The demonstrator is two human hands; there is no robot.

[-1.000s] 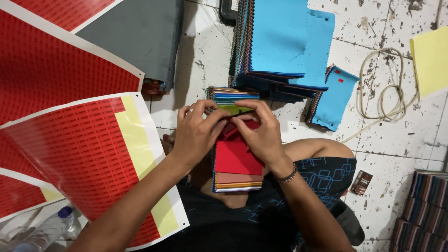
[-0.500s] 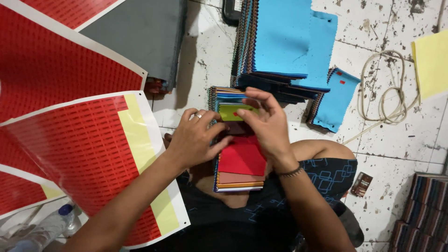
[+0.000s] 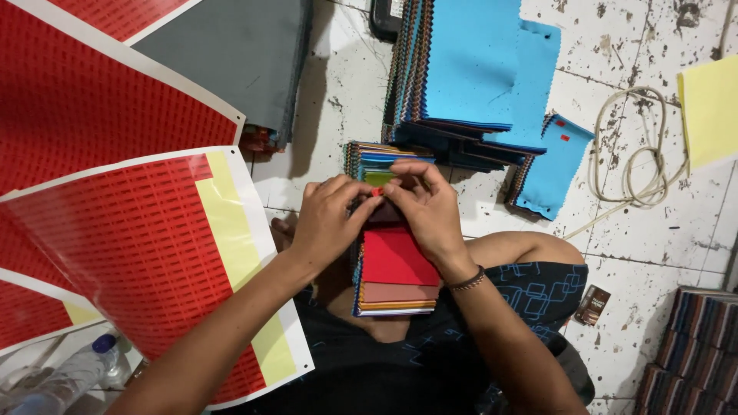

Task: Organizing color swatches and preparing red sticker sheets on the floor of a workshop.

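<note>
A stack of fabric swatches (image 3: 396, 261) with a red one on top lies on my lap, its far end (image 3: 374, 160) showing striped edges and a green piece. My left hand (image 3: 330, 227) and my right hand (image 3: 430, 215) meet fingertip to fingertip over the stack's upper part. Between the fingertips of both hands sits a tiny red sticker (image 3: 377, 192). My right wrist, which wears a dark bracelet, rests beside the red swatch.
Large red and yellow sticker sheets (image 3: 146, 246) lie at my left. A pile of blue fabric swatches (image 3: 469, 61) and a loose blue swatch (image 3: 550, 173) lie ahead. A white cord (image 3: 638, 161), a yellow sheet (image 3: 711, 107), a plastic bottle (image 3: 69, 373) and more swatch stacks (image 3: 699, 346) surround me.
My left hand has risen off the stack's side to meet my right hand. Both sets of fingertips now close on a tiny red sticker above the swatches.
</note>
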